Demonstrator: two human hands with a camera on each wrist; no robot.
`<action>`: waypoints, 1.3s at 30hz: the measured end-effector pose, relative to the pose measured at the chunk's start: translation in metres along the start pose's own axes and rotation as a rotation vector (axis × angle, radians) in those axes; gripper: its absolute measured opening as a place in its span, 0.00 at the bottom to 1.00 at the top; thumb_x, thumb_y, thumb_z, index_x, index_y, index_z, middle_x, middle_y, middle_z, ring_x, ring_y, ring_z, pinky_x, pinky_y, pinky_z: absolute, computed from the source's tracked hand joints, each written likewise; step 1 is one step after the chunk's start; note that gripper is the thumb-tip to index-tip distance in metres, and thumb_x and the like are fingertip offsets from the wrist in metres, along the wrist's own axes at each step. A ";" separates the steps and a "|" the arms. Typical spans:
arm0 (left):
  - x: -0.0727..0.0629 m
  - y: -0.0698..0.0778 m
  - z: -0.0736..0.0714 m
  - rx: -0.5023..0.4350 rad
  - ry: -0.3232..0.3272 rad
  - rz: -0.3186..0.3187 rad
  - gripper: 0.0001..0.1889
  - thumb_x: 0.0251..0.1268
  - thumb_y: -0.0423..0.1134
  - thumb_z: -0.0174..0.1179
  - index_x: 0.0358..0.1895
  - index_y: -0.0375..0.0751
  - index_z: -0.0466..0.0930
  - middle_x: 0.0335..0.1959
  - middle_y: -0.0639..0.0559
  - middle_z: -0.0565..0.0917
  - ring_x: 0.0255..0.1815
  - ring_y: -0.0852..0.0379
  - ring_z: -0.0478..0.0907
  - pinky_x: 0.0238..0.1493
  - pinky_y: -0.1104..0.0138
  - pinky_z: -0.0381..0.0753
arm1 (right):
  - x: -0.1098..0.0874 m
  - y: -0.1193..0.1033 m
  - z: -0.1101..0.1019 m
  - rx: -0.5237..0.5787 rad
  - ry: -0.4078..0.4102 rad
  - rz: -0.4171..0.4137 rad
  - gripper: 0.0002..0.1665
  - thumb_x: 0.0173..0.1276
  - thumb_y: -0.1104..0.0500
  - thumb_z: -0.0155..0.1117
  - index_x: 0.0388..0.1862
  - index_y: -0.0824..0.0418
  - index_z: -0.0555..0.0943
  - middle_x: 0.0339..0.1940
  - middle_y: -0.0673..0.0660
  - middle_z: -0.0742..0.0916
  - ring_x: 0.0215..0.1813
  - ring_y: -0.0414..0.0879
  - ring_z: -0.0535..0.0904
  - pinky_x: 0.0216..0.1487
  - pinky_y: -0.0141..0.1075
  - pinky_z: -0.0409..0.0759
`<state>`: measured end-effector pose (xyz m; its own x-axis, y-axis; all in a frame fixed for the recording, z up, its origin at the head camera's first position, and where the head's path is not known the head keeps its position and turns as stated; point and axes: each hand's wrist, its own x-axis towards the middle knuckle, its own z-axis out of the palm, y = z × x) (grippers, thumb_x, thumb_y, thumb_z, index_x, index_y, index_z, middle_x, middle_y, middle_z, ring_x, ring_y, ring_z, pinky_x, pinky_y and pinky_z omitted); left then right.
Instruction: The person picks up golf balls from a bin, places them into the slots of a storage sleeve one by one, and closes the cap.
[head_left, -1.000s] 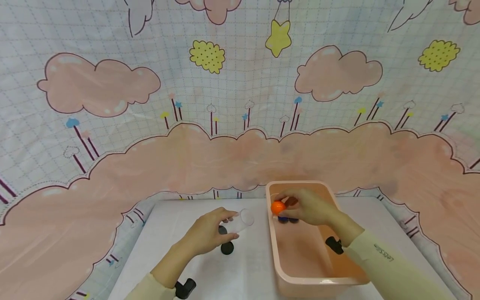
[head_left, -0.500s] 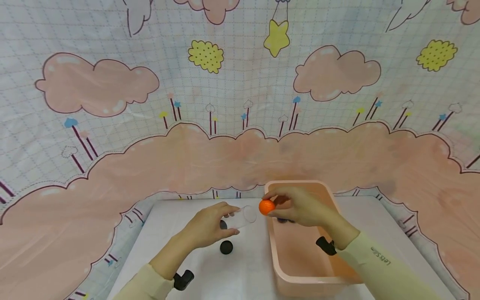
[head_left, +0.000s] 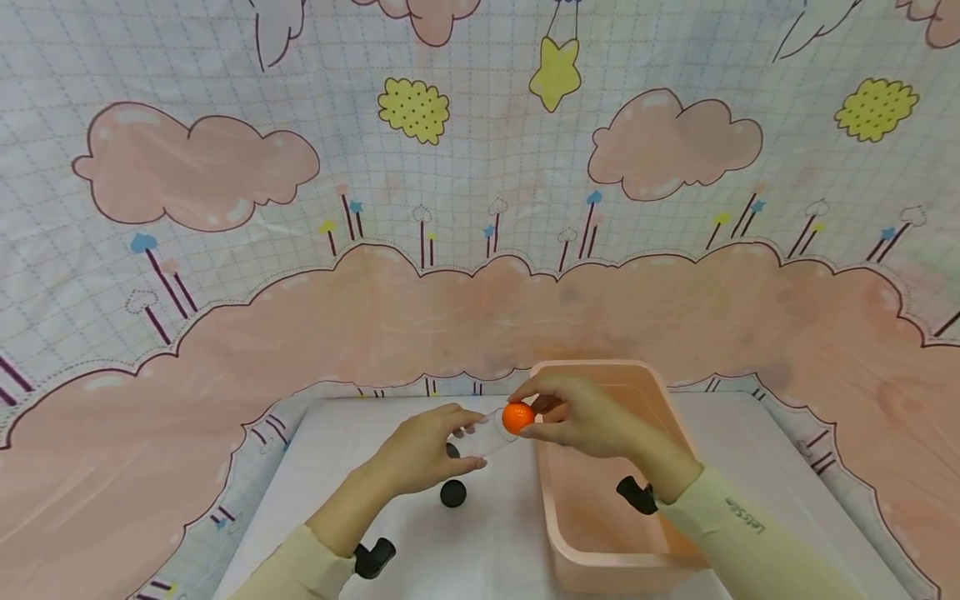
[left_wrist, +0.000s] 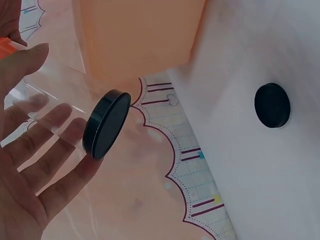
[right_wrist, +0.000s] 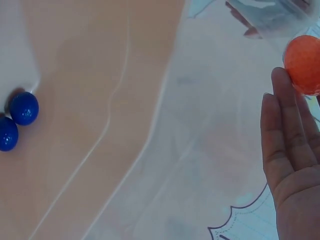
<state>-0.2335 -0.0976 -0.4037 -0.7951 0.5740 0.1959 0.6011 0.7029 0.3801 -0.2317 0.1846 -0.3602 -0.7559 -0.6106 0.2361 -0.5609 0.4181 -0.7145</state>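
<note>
My left hand (head_left: 412, 450) grips a clear plastic tube (head_left: 491, 438), thumb on one side and fingers on the other. A black cap (left_wrist: 107, 125) covers the tube's near end, seen in the left wrist view. Between thumb and fingertips, my right hand (head_left: 581, 417) pinches an orange ball (head_left: 518, 418). The ball is at the tube's far, uncapped end; whether it has entered the mouth I cannot tell. A second black cap (head_left: 453, 493) lies flat on the white table (head_left: 390, 542), below the left hand.
A peach plastic bin (head_left: 553, 508) stands on the table under my right forearm. Inside it, the right wrist view shows a blue ball (right_wrist: 24, 108) touching another blue ball (right_wrist: 7, 134). A patterned cloth (head_left: 465, 325) hangs behind the table.
My right hand has carried the orange ball left, out from over the bin to the tube's end. The left hand has shifted slightly right and up with the tube.
</note>
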 end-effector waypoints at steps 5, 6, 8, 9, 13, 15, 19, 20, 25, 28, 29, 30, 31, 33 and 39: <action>0.002 0.003 0.002 0.001 0.018 0.007 0.30 0.61 0.56 0.74 0.66 0.52 0.81 0.45 0.61 0.85 0.47 0.59 0.84 0.45 0.63 0.84 | 0.002 0.001 0.002 -0.021 0.000 -0.004 0.22 0.68 0.54 0.76 0.59 0.51 0.83 0.56 0.50 0.85 0.52 0.45 0.86 0.53 0.35 0.87; 0.003 0.004 0.003 0.005 0.022 0.007 0.30 0.61 0.56 0.74 0.65 0.52 0.82 0.46 0.62 0.86 0.47 0.60 0.83 0.44 0.63 0.84 | 0.002 0.001 0.002 -0.024 0.000 -0.003 0.22 0.68 0.53 0.75 0.59 0.52 0.83 0.56 0.50 0.85 0.52 0.45 0.85 0.53 0.34 0.87; 0.004 0.005 0.004 0.013 0.030 0.010 0.30 0.60 0.55 0.74 0.65 0.52 0.82 0.46 0.62 0.86 0.46 0.61 0.83 0.43 0.64 0.84 | 0.002 0.001 0.003 -0.038 -0.002 -0.003 0.22 0.68 0.53 0.75 0.60 0.52 0.83 0.55 0.50 0.85 0.52 0.44 0.85 0.53 0.34 0.86; 0.004 0.005 0.005 0.022 0.032 0.009 0.29 0.60 0.56 0.74 0.64 0.53 0.82 0.46 0.62 0.86 0.46 0.62 0.83 0.43 0.64 0.83 | 0.002 0.001 0.003 -0.047 -0.003 -0.003 0.22 0.68 0.53 0.75 0.60 0.52 0.83 0.55 0.50 0.85 0.52 0.44 0.85 0.52 0.33 0.86; 0.004 0.005 0.007 0.044 0.042 0.008 0.29 0.60 0.58 0.74 0.64 0.54 0.82 0.44 0.64 0.85 0.45 0.63 0.83 0.43 0.65 0.83 | 0.003 0.001 0.005 -0.074 -0.007 -0.010 0.22 0.69 0.53 0.75 0.60 0.52 0.84 0.55 0.49 0.85 0.51 0.43 0.84 0.51 0.38 0.87; 0.004 0.005 0.007 0.053 0.049 0.008 0.29 0.59 0.59 0.74 0.63 0.55 0.82 0.43 0.64 0.85 0.44 0.64 0.82 0.43 0.66 0.83 | 0.003 0.001 0.007 -0.087 -0.006 -0.008 0.22 0.69 0.53 0.75 0.60 0.51 0.84 0.55 0.48 0.85 0.51 0.43 0.84 0.50 0.38 0.87; 0.004 0.005 0.008 0.061 0.063 0.014 0.29 0.59 0.59 0.74 0.63 0.55 0.83 0.43 0.64 0.85 0.43 0.64 0.82 0.42 0.66 0.83 | 0.003 0.001 0.008 -0.107 -0.004 -0.006 0.23 0.69 0.52 0.74 0.61 0.51 0.83 0.55 0.48 0.85 0.50 0.42 0.84 0.49 0.37 0.87; 0.004 0.004 0.008 0.067 0.063 0.013 0.29 0.59 0.59 0.74 0.63 0.55 0.83 0.43 0.64 0.85 0.43 0.65 0.82 0.42 0.66 0.83 | 0.003 0.002 0.008 -0.111 -0.004 -0.005 0.23 0.69 0.52 0.74 0.61 0.51 0.83 0.55 0.48 0.85 0.50 0.42 0.84 0.49 0.38 0.87; 0.004 0.004 0.007 0.062 0.061 0.010 0.29 0.59 0.60 0.73 0.63 0.55 0.83 0.43 0.64 0.86 0.43 0.65 0.82 0.42 0.67 0.83 | 0.003 0.002 0.009 -0.123 -0.004 0.002 0.23 0.69 0.51 0.74 0.61 0.51 0.83 0.57 0.48 0.85 0.51 0.42 0.83 0.51 0.45 0.87; 0.004 0.004 0.007 0.061 0.057 0.012 0.29 0.60 0.59 0.73 0.63 0.55 0.83 0.44 0.63 0.86 0.43 0.64 0.83 0.42 0.66 0.83 | 0.003 0.002 0.009 -0.125 -0.001 0.001 0.23 0.70 0.51 0.74 0.62 0.51 0.83 0.56 0.48 0.85 0.51 0.42 0.83 0.52 0.45 0.87; 0.005 0.004 0.007 0.060 0.056 0.016 0.29 0.60 0.59 0.73 0.63 0.54 0.83 0.43 0.63 0.86 0.43 0.64 0.83 0.42 0.66 0.84 | 0.002 0.002 0.009 -0.126 -0.001 0.001 0.23 0.70 0.51 0.73 0.62 0.52 0.83 0.56 0.49 0.84 0.51 0.42 0.83 0.53 0.45 0.87; 0.005 0.004 0.007 0.060 0.056 0.018 0.29 0.60 0.58 0.74 0.63 0.53 0.83 0.43 0.63 0.86 0.43 0.64 0.83 0.42 0.65 0.84 | 0.002 0.003 0.009 -0.128 -0.001 -0.001 0.23 0.70 0.50 0.73 0.62 0.52 0.83 0.57 0.49 0.84 0.51 0.42 0.83 0.53 0.45 0.87; 0.006 0.005 0.007 0.063 0.056 0.021 0.29 0.59 0.58 0.74 0.63 0.53 0.83 0.43 0.62 0.86 0.43 0.64 0.83 0.42 0.65 0.84 | 0.002 0.003 0.009 -0.127 -0.001 -0.001 0.23 0.70 0.50 0.73 0.62 0.52 0.83 0.57 0.49 0.84 0.51 0.42 0.83 0.54 0.45 0.87; 0.007 0.005 0.006 0.070 0.060 0.027 0.29 0.59 0.58 0.74 0.63 0.53 0.83 0.43 0.62 0.86 0.43 0.64 0.83 0.42 0.65 0.84 | 0.002 0.003 0.008 -0.126 0.000 -0.002 0.24 0.70 0.50 0.73 0.63 0.53 0.83 0.58 0.49 0.84 0.51 0.42 0.83 0.54 0.45 0.87; 0.008 0.006 0.008 0.064 0.062 0.025 0.29 0.59 0.58 0.74 0.62 0.53 0.83 0.43 0.62 0.87 0.43 0.64 0.83 0.41 0.66 0.83 | 0.001 0.005 0.008 -0.128 0.000 -0.001 0.24 0.70 0.50 0.73 0.63 0.52 0.83 0.59 0.48 0.84 0.50 0.40 0.83 0.55 0.43 0.87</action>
<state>-0.2357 -0.0859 -0.4070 -0.7822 0.5657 0.2613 0.6230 0.7154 0.3164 -0.2325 0.1805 -0.3684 -0.7552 -0.6112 0.2368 -0.6004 0.5000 -0.6241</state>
